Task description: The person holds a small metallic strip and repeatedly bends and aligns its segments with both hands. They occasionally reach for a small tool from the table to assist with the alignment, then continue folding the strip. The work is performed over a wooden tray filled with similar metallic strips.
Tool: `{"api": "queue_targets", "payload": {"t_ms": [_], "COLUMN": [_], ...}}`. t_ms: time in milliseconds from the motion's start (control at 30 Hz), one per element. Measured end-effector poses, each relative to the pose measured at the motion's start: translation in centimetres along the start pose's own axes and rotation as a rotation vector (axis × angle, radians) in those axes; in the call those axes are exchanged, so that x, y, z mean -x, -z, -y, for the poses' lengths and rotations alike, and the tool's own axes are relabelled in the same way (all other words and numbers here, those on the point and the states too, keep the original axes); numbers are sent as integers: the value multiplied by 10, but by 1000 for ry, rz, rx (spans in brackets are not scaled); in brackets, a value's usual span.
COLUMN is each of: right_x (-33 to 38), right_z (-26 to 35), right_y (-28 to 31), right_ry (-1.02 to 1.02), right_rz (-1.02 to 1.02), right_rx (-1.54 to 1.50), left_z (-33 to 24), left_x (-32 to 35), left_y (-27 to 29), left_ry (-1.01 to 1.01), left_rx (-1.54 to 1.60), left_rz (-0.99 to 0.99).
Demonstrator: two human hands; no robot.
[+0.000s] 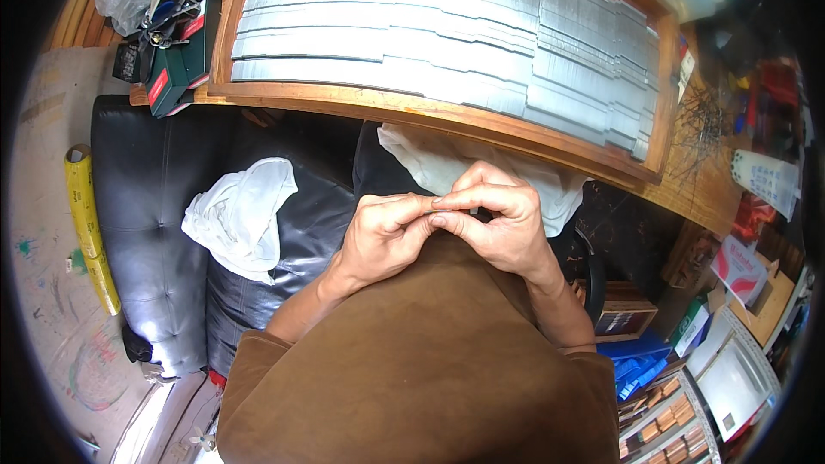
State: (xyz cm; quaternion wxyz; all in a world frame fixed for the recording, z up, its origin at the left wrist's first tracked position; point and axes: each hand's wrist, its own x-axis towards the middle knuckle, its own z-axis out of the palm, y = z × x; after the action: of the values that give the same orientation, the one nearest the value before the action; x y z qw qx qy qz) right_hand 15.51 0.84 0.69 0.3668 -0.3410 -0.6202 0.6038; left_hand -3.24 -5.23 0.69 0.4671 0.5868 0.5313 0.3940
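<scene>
While wooden tray (344,96) holds grey metal strips (447,26), left hand (387,236) and right hand (503,219) together pinch thin strip (449,209).

Head view: looks steeply down, close over lap.

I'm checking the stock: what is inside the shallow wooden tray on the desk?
The shallow wooden tray holds overlapping rows of flat grey metal strips. They cover its floor almost wholly, so anything beneath them is hidden.

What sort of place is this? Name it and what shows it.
Probably a small craft workshop: a wooden tray of stacked grey metal strips, a cluttered workbench, and both hands pinching a thin strip.
</scene>
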Motion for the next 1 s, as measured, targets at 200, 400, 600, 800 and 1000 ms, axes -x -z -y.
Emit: {"api": "queue_targets", "payload": {"t_ms": [200,400,600,800,1000], "right_x": [1,2,0,1,4], "right_z": [3,0,2,6,2], "right_y": [0,-2,3,1,-1], "right_ry": [5,1,3,4,12], "right_rz": [-8,-57,-28,-45,-85], "right_rx": [21,-14,32,72,17], "left_z": [2,3,4,-1,-2], "left_x": [-2,-9,-13,-15,-14], "left_y": [0,6,8,10,9], "left_ry": [18,42,-9,-15,-20], "left_rx": [73,62,52,39,44], "left_rz": [36,106,128,107,58]}}
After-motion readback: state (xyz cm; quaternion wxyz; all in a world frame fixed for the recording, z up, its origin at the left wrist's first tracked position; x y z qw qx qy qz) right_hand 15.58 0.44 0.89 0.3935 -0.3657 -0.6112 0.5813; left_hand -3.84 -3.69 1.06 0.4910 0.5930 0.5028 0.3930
